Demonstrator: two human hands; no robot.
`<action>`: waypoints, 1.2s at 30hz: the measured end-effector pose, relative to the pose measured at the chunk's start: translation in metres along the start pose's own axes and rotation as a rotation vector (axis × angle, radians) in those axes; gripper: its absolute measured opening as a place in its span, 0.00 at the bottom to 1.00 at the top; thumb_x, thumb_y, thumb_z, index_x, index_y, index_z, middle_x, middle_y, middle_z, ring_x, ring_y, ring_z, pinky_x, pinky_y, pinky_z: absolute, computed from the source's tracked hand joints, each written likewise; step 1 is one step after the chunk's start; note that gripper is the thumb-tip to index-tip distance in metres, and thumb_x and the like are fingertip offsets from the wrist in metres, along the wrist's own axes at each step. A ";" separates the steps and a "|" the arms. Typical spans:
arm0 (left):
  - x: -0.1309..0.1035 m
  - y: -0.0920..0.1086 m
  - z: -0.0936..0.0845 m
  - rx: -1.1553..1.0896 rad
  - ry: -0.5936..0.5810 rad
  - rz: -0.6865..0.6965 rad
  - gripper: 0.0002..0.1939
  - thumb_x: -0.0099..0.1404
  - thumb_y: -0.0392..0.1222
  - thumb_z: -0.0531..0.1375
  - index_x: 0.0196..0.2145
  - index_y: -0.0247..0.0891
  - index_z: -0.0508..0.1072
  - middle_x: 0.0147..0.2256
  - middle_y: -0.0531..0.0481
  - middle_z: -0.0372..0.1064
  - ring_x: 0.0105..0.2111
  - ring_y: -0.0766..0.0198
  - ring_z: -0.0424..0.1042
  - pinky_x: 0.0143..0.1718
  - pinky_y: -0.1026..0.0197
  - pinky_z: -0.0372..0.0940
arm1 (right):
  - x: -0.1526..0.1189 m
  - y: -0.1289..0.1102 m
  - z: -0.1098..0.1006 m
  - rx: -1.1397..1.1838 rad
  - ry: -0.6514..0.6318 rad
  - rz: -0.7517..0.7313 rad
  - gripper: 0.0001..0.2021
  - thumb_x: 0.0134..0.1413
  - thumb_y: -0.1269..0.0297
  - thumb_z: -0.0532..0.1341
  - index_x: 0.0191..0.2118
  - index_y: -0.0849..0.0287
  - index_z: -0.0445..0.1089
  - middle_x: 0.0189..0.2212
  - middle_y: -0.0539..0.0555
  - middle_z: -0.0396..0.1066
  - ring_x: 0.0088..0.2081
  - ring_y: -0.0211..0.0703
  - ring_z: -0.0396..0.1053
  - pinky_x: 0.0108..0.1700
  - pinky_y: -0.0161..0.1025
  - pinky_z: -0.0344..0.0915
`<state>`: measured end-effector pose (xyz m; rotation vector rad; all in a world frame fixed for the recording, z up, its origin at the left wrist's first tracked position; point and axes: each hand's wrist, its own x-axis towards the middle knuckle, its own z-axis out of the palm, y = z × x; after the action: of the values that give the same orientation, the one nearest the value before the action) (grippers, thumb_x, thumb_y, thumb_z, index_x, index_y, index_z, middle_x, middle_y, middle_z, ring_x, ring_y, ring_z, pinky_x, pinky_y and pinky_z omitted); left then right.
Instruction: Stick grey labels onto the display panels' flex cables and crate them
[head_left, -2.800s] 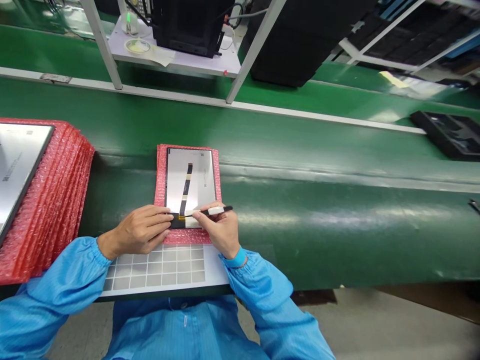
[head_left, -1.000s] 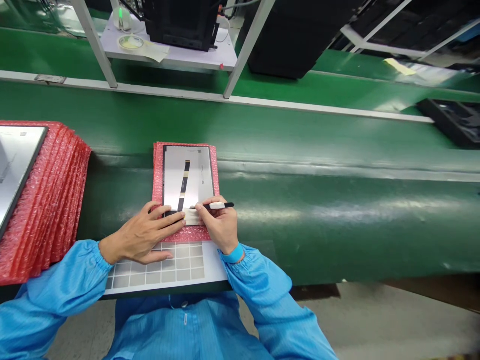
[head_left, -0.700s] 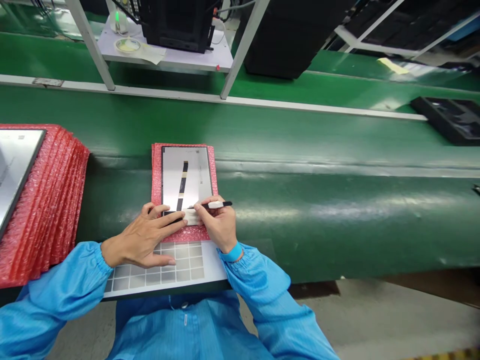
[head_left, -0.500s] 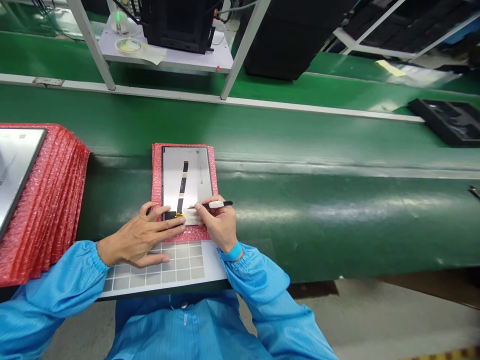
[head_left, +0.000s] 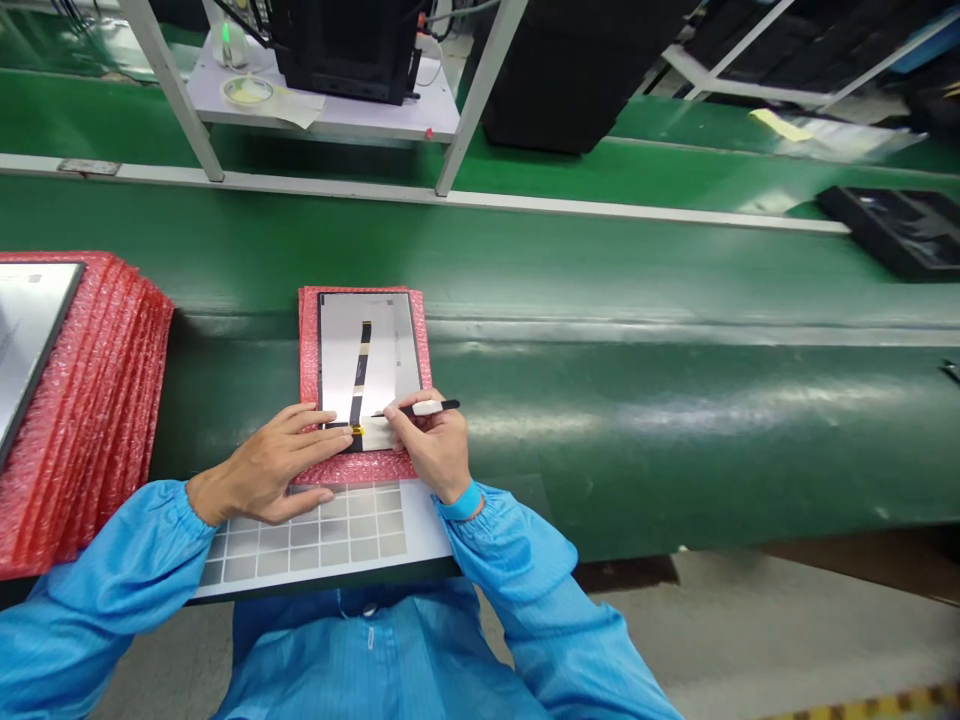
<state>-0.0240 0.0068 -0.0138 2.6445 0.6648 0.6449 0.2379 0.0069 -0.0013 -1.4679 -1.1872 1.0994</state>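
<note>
A display panel (head_left: 394,345) lies back side up on pink bubble wrap (head_left: 424,340) in front of me. Along its back runs a black flex cable (head_left: 361,370) with a yellow piece at its lower end. My left hand (head_left: 281,455) rests with fingers stretched over the panel's lower left, fingertips beside the yellow piece. In a pinch, my right hand (head_left: 439,445) holds tweezers (head_left: 429,407) with a white and black body, their thin tip pointing left near the cable's lower end. A sheet of grey square stickers (head_left: 322,540) lies below the panel, partly under my left hand.
A tall stack of pink bubble-wrap sheets (head_left: 112,400) with another panel (head_left: 34,330) on top stands at the left. Behind the green bench (head_left: 637,420) is a shelf (head_left: 345,118) with a roll of tape (head_left: 247,91). A black tray (head_left: 896,232) sits far right.
My left fingers have drawn back slightly to the left and lie closer together, showing more of the black strip at the panel's bottom. My right hand keeps its pinch on the tweezers. The view shifted slightly.
</note>
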 end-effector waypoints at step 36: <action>0.014 0.116 0.050 0.139 -0.250 0.171 0.32 0.77 0.58 0.51 0.68 0.34 0.63 0.68 0.43 0.62 0.68 0.46 0.58 0.73 0.41 0.22 | -0.067 0.014 -0.131 -0.226 0.295 0.071 0.17 0.53 0.49 0.71 0.36 0.58 0.72 0.21 0.50 0.74 0.24 0.41 0.74 0.31 0.35 0.70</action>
<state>0.0539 -0.0931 -0.0025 2.8686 0.4288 0.3110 0.3594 -0.0766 0.0140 -1.7878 -1.0813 0.7783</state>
